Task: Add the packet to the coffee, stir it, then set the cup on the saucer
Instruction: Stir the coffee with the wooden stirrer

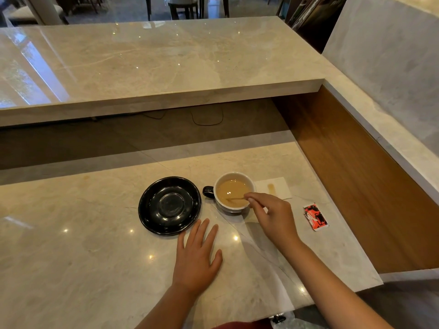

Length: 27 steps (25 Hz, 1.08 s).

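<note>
On the lower marble counter (95, 245), seen from the head camera, a cup (234, 191) stands with its dark handle pointing left toward a black saucer (169, 205). Cup and saucer sit side by side, just apart, the saucer bare and glossy. Pale brown coffee (231, 191) fills the cup, which is white inside.

A thin stirrer (236, 199) lies slanted in the coffee, its lower end under the surface and its upper end at the near right rim. The right hand (273, 217) reaches in from the lower right and pinches that upper end between thumb and forefinger, the other fingers loosely curled behind. Its fingertips (249, 199) hover over the rim of the cup.

The left hand (197, 255) lies flat on the counter, palm down, fingers spread and holding nothing. Its fingertips end just beside the near edge of the saucer; whether they touch it cannot be told.

Behind the cup, partly hidden by it and by the right hand, lies a white napkin (278, 186) with a brown stain on it. A red, black and white packet (316, 217) lies flat on the counter to the right of the right hand, well apart from the cup; its top edge looks ragged.

Beyond the lower counter rises a higher marble ledge (154, 60), with a wooden panel (356, 174) along the right side. Dark chairs (185, 5) stand in the background.
</note>
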### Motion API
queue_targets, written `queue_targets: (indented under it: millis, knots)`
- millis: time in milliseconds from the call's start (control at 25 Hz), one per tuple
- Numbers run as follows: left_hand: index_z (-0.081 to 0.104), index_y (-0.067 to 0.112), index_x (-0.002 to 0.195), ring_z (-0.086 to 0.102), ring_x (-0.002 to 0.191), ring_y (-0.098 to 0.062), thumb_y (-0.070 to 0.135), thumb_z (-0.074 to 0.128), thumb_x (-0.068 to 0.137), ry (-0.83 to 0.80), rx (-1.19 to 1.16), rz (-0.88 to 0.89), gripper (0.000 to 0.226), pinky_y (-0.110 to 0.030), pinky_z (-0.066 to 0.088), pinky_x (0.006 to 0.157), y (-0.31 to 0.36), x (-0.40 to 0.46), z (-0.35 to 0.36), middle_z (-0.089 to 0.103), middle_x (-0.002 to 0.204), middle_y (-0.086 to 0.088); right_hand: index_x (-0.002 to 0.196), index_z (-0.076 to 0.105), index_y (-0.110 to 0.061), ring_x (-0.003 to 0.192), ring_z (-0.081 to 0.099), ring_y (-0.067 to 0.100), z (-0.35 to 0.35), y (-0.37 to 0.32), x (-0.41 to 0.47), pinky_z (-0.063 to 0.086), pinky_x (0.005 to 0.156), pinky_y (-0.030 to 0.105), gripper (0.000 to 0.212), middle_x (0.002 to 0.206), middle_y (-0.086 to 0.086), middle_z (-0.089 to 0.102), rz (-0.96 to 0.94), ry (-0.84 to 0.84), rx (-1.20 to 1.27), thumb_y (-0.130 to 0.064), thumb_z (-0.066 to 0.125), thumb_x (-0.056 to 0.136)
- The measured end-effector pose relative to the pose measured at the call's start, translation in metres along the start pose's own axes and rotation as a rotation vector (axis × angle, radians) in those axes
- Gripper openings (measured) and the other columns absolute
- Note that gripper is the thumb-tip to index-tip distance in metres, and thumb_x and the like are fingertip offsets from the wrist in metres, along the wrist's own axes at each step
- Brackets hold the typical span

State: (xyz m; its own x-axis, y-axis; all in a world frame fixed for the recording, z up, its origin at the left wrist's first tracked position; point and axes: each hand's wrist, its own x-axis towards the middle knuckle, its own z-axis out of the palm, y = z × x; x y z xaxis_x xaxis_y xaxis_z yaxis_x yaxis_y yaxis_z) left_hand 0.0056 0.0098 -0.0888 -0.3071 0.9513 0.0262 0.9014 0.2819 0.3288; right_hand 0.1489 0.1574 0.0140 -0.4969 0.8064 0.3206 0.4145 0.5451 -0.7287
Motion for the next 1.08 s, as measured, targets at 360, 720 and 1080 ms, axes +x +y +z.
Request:
queue_targets:
  millis: [360,720,1080]
  knots:
    - [0.021,0.034,0.143,-0.002,0.14,-0.011,0.052,0.03,0.089,-0.005,0.0,-0.008,0.058,-0.048,0.003,0.111,0.0,0.0,0.0,0.021,0.154,0.001,0.095,0.069,-0.005,0.071,0.069,0.024,-0.006,0.01,0.017,0.05,0.064,0.026,0.013,0.085,0.011,0.075,-0.061,0.117,-0.172,-0.003,0.06,0.086]
    - [0.021,0.034,0.143,-0.002,0.139,-0.011,0.053,0.031,0.09,-0.007,0.0,-0.011,0.058,-0.048,0.003,0.11,-0.001,0.0,0.001,0.022,0.154,0.0,0.088,0.07,-0.009,0.068,0.067,0.025,-0.033,0.009,0.013,0.054,0.061,0.033,0.01,0.078,0.008,0.074,-0.068,-0.03,-0.222,-0.005,0.062,0.084]
    - [0.022,0.033,0.143,0.002,0.14,-0.013,0.05,0.031,0.089,-0.003,-0.008,0.001,0.058,-0.049,0.006,0.111,0.0,0.0,0.0,0.024,0.154,-0.001,0.099,0.07,-0.007,0.079,0.069,0.02,0.006,-0.003,0.005,0.05,0.074,0.022,0.018,0.093,0.01,0.075,-0.032,0.067,-0.043,-0.001,0.063,0.084]
